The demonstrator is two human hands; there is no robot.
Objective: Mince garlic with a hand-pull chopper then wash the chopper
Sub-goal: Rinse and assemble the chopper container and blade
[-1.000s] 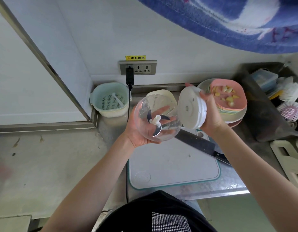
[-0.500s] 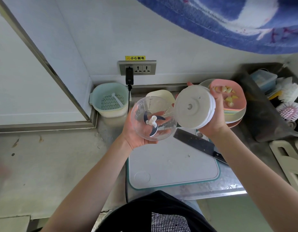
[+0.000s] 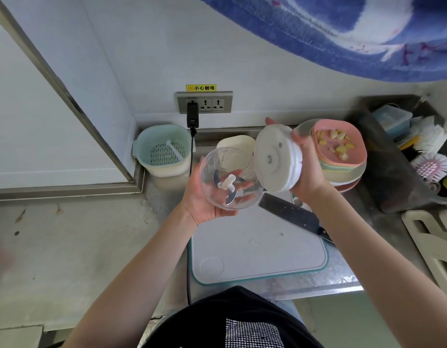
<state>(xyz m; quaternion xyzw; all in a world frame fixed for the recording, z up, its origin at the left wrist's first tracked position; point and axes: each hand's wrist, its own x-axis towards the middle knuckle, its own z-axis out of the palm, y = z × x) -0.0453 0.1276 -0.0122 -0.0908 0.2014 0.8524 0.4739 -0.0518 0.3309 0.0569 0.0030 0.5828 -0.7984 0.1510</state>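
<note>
My left hand (image 3: 201, 205) cradles the clear chopper bowl (image 3: 230, 178) from below, tilted toward me, with the white blade spindle (image 3: 227, 185) standing inside it. My right hand (image 3: 306, 169) grips the white round chopper lid (image 3: 275, 158) by its rim, its underside turned toward me, just right of the bowl and apart from it. Both are held in the air above the far end of the cutting board (image 3: 257, 249). Peeled garlic cloves (image 3: 334, 143) lie on a pink plate (image 3: 353, 149) behind my right hand.
A cleaver (image 3: 292, 214) lies across the board's far right. The pink plate tops a stack of plates (image 3: 343, 172). A green strainer basket (image 3: 164, 149) sits by the wall under a socket (image 3: 205, 102) with a cord. Brushes (image 3: 430, 165) fill a dark bin at right.
The lid has swung from edge-on to face me and moved left, closer to the bowl. The bowl has shifted slightly left and down in my left hand.
</note>
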